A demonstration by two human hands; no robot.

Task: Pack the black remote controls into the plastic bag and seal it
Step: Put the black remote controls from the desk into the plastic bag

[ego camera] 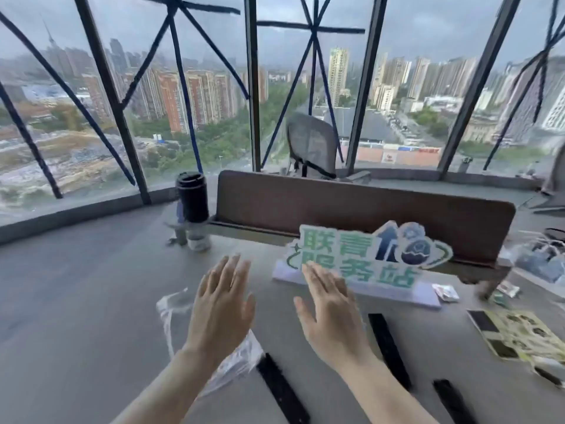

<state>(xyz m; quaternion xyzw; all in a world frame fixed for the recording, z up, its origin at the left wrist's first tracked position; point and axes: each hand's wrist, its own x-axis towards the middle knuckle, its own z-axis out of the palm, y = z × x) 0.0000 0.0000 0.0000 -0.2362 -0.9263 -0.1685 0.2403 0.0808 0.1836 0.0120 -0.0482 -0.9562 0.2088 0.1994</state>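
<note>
Three black remote controls lie on the grey desk: one (pixel 282 390) near the front between my forearms, one (pixel 389 348) right of my right wrist, one (pixel 452 400) at the lower right. A clear plastic bag (pixel 174 313) lies crumpled on the desk, partly hidden under my left hand (pixel 221 304). That hand hovers flat with fingers spread and holds nothing. My right hand (pixel 331 313) is also held flat and empty, fingers apart, in front of the sign.
A green and white standing sign (pixel 367 258) is just behind my right hand, before a brown desk divider (pixel 351 209). A black bottle (pixel 192 198) stands at the back left. Printed leaflets (pixel 519 335) and small packets (pixel 446 292) lie at the right.
</note>
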